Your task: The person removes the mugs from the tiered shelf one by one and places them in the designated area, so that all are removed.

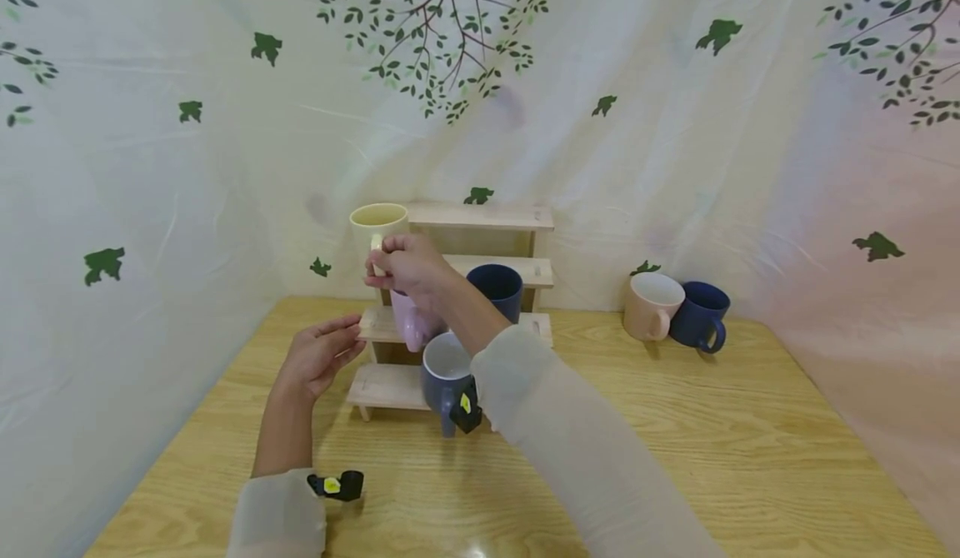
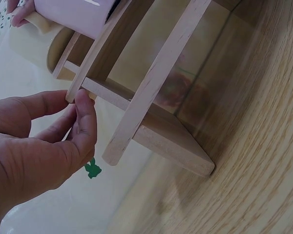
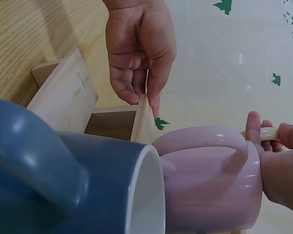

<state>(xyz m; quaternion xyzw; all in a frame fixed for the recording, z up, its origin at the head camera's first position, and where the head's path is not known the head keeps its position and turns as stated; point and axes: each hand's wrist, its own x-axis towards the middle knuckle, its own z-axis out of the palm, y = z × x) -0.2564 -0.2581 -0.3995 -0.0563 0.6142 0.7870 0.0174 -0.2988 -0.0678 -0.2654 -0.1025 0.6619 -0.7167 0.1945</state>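
A pale yellow mug [image 1: 363, 229] is at the upper left of the stepped wooden rack [image 1: 382, 387]. Its handle is pinched by my right hand [image 1: 412, 271], the fingers curled round it. My left hand [image 1: 318, 354] grips the left end of a rack shelf between thumb and fingers, as the left wrist view shows. Below the right hand, a pink mug [image 3: 210, 190] sits on that shelf, partly hidden by the arm in the head view. A grey-blue mug [image 1: 438, 387] with a white inside stands on the lowest step. A dark blue mug [image 1: 495, 283] stands behind the right forearm.
On the table [image 1: 675, 441], to the right of the rack, a peach mug [image 1: 645, 308] and a navy mug [image 1: 693, 312] stand side by side. A white curtain [image 1: 615, 175] printed with leaves hangs right behind the rack.
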